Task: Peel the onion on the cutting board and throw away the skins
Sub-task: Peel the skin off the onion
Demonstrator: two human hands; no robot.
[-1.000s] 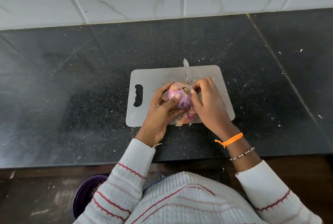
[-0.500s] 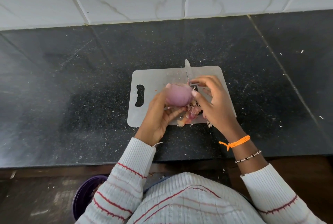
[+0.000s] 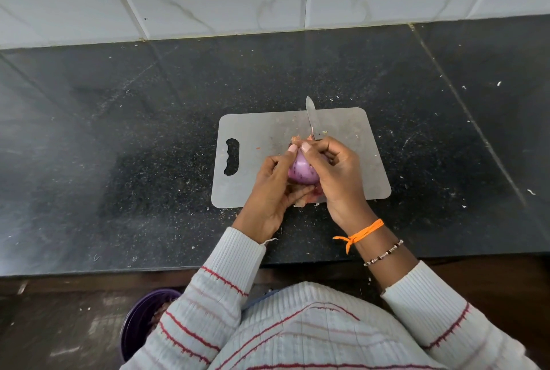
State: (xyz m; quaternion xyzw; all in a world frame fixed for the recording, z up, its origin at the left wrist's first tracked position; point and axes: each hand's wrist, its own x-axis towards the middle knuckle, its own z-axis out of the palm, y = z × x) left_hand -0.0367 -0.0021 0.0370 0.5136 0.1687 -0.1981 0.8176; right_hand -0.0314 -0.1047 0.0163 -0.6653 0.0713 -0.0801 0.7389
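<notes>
Black speckled desk (image 3: 119, 161) under a white tiled wall carries a grey cutting board (image 3: 268, 131) near its front edge, knife (image 3: 310, 113) at the board's far edge. Left hand (image 3: 269, 191) is clamped round the onion (image 3: 302, 171) above the board's near edge, likely steadying it. Right hand (image 3: 336, 173) pinches its tip, probably stripping skin; loose skins (image 3: 309, 198) beneath.

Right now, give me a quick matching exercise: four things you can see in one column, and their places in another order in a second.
Things:
1. onion
2. knife
3. peeled skins
4. purple bin

Places:
A. on the floor, below the counter edge
B. held between both hands
C. on the cutting board's near edge, under the hands
D. blade tip sticking past the board's far edge

Pairs: 1-B, 2-D, 3-C, 4-A
</notes>
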